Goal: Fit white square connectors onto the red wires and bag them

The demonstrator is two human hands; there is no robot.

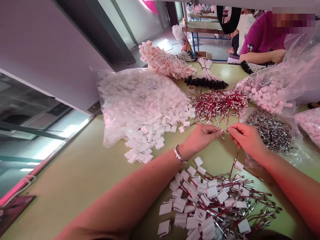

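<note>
My left hand (206,136) is closed in a pinch, with a small pale, shiny tip showing at its fingertips. Too little of that piece shows to name it. Facing it, a short gap away, my right hand (246,136) also pinches; what lies between thumb and finger is hidden. Just beyond both hands spreads a pile of short red wires with metal terminals (220,103). Beside my right hand, small metal parts (271,131) lie heaped on a clear bag. Nearer to me, below my hands, is a pile of white plastic housings joined to red wires (212,196).
A large clear bag (140,96) spills white housings (145,143) on the left. Bundles of white wires with pink ends (165,63) and black ends (207,81) lie at the back. More bags (267,90) stand right. A co-worker in a purple shirt (262,36) sits opposite.
</note>
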